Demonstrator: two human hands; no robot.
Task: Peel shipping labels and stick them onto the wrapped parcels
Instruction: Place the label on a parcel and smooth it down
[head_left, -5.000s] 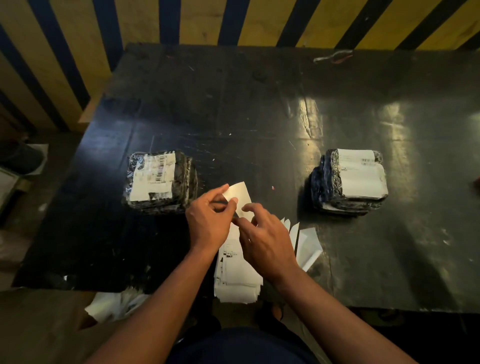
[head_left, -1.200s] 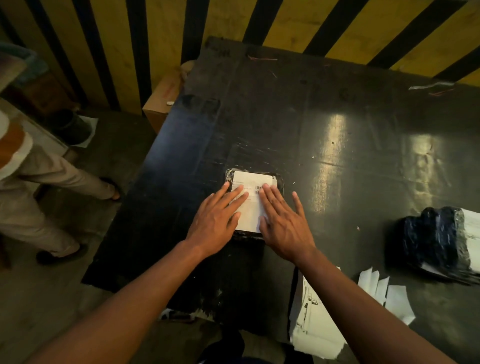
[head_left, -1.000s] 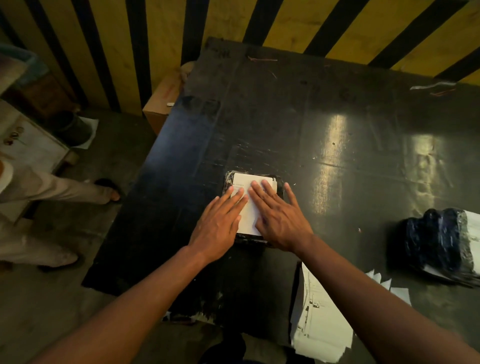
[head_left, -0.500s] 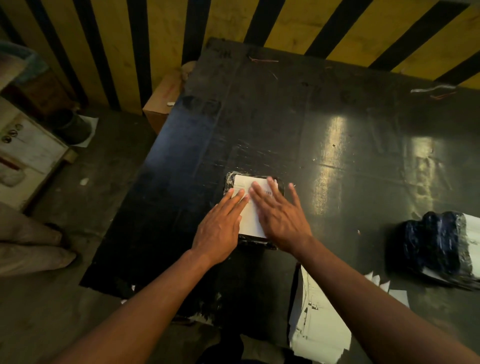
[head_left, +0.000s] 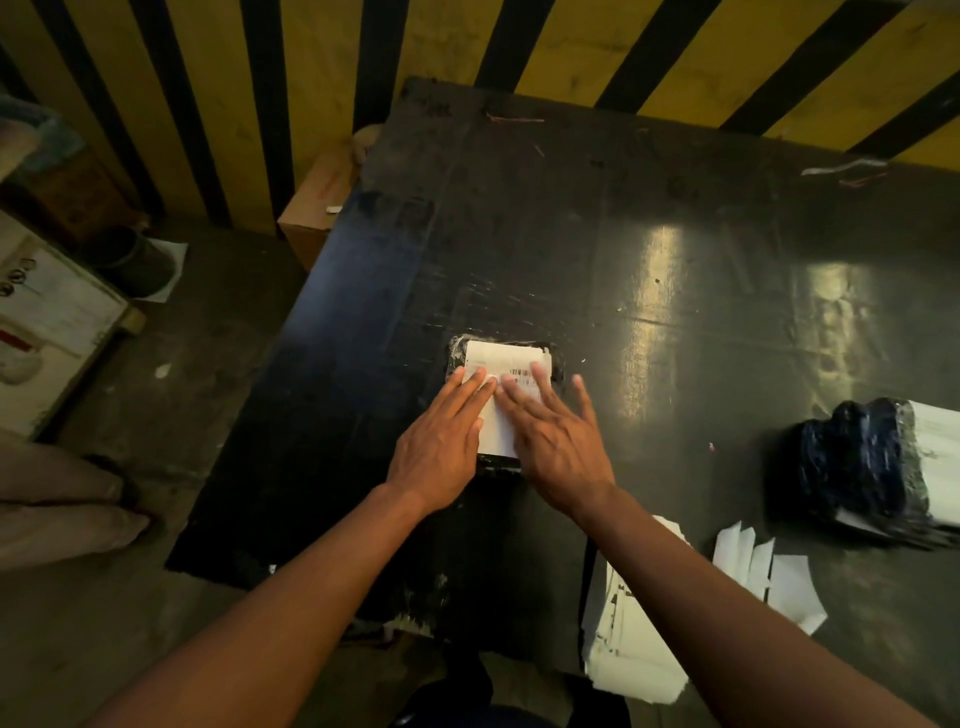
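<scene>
Two parcels on the glossy black surface (head_left: 675, 270): near parcel (head_left: 555, 364) and far parcel (head_left: 852, 462), both crinkly black wrap. Left hand (head_left: 439, 449) and right hand (head_left: 558, 441), fingers straight and spread, press one white rectangular label (head_left: 501, 415) flat onto near parcel.

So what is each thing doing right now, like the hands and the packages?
left hand: flat, pressing the label
right hand: flat, pressing the label
label: stuck on the parcel
parcel: lying flat under the hands
second parcel: lying apart, untouched
label stack: overhanging the table edge

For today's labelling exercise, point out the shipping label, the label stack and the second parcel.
shipping label (head_left: 501, 358), head view, bare upper part.
label stack (head_left: 631, 639), head view, top sheet.
second parcel (head_left: 852, 462), head view, black wrap.
</scene>
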